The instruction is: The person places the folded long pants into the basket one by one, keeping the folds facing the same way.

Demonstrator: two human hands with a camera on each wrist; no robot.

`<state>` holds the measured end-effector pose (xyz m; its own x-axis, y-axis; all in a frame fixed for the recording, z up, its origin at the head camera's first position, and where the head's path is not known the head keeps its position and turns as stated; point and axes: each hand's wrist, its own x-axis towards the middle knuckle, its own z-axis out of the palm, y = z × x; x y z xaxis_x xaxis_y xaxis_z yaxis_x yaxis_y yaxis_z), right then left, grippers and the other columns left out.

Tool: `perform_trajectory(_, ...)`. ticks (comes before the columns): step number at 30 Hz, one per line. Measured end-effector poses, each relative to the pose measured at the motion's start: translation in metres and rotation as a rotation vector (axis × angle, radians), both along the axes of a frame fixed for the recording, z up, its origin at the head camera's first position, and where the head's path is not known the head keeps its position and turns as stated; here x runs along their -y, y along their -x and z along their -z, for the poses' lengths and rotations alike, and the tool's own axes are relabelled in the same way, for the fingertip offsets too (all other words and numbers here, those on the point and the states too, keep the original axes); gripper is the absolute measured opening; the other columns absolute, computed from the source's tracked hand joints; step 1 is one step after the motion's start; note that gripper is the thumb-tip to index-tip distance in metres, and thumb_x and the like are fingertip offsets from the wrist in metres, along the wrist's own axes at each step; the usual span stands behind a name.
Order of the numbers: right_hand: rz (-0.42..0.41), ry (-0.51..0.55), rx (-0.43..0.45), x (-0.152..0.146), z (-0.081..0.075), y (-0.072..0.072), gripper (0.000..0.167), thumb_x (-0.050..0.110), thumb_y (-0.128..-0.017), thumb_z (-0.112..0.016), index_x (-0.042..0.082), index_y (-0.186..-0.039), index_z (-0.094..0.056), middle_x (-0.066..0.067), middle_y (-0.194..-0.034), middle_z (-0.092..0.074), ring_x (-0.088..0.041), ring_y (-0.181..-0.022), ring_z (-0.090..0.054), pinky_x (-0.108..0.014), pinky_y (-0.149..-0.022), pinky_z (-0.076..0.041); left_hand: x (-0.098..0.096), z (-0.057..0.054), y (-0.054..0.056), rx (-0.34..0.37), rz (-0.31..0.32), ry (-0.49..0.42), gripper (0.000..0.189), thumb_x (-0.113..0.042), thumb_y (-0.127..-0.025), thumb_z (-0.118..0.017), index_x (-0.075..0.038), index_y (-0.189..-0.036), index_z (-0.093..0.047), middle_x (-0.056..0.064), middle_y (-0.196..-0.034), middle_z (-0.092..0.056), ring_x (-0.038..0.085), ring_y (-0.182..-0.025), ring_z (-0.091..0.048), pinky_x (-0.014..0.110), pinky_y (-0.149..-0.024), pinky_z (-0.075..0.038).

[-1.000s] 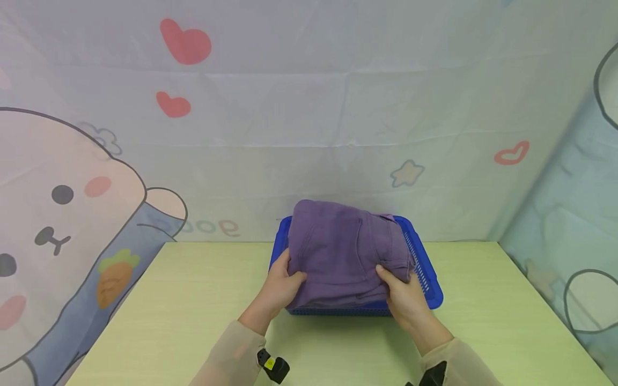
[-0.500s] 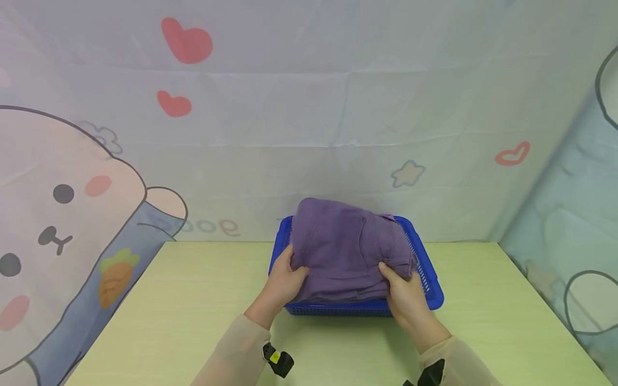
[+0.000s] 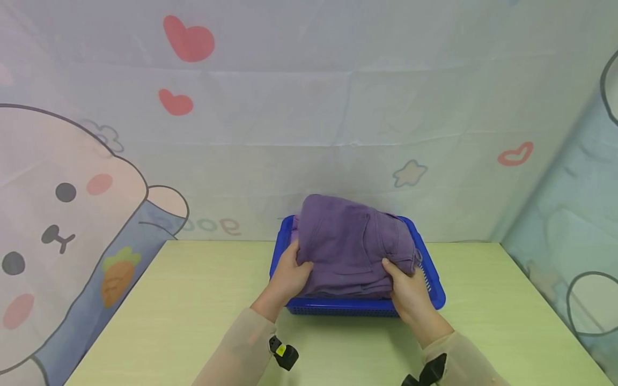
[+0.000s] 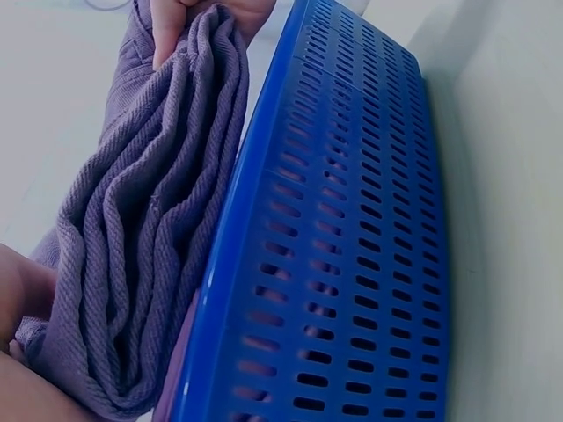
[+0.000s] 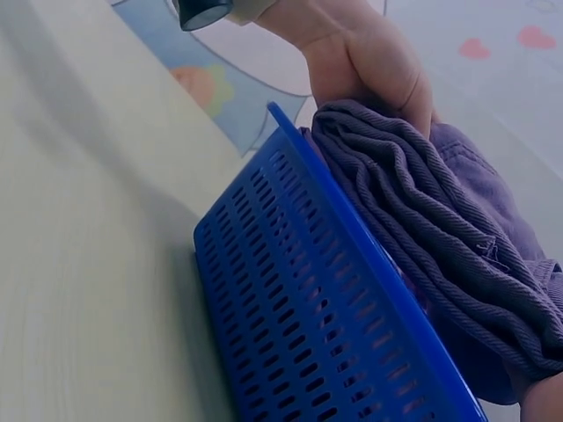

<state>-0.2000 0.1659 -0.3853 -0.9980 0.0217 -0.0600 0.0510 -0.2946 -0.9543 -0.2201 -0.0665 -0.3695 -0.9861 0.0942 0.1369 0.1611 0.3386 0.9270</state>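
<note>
Folded purple jeans point(image 3: 343, 241) lie over the blue plastic basket point(image 3: 347, 310), with a pocket seam on top and thick layered folds along the front edge. My left hand point(image 3: 291, 273) grips their left end, thumb on top. At the right end my right hand point(image 3: 409, 295) holds the front corner, its thumb above and its fingers hidden beneath. In the left wrist view the stacked layers of the jeans point(image 4: 149, 202) sit right at the basket's rim point(image 4: 233, 229). Lighter purple cloth point(image 3: 295, 224) peeks out inside the basket at the left.
The basket stands on a pale yellow-green table point(image 3: 212, 300), close to its back edge. Behind hangs a printed cloth backdrop point(image 3: 289, 107) with hearts and a cartoon animal. A black wrist camera point(image 3: 284, 353) is strapped to my left sleeve.
Both hands have shifted the jeans slightly right and farther back, the left hand more than the right. More of the basket's front rim shows now. The basket stays about where it was.
</note>
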Motion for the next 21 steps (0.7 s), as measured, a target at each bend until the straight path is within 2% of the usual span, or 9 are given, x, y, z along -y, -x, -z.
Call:
perform_trajectory(10, 0.018, 0.002, 0.031, 0.000, 0.002, 0.003, 0.041, 0.017, -0.097, -0.052, 0.014, -0.134, -0.036, 0.005, -0.126, -0.047, -0.004, -0.112, -0.052, -0.019, -0.094, -0.046, -0.003, 0.001, 0.004, 0.012, -0.005, 0.004, 0.051, 0.000, -0.088, -0.050, -0.010, -0.138, -0.043, 0.014, -0.141, -0.045, 0.030, -0.134, -0.037, 0.052, -0.110, -0.030)
perform_trajectory(21, 0.022, -0.047, 0.008, -0.001, 0.002, 0.011, 0.049, 0.017, -0.098, -0.050, 0.010, -0.142, -0.030, 0.002, -0.135, -0.042, -0.005, -0.118, -0.048, -0.016, -0.096, -0.043, -0.006, 0.002, 0.008, 0.033, -0.031, 0.007, 0.051, -0.002, -0.090, -0.050, -0.011, -0.139, -0.041, 0.014, -0.142, -0.045, 0.032, -0.134, -0.037, 0.053, -0.111, -0.029)
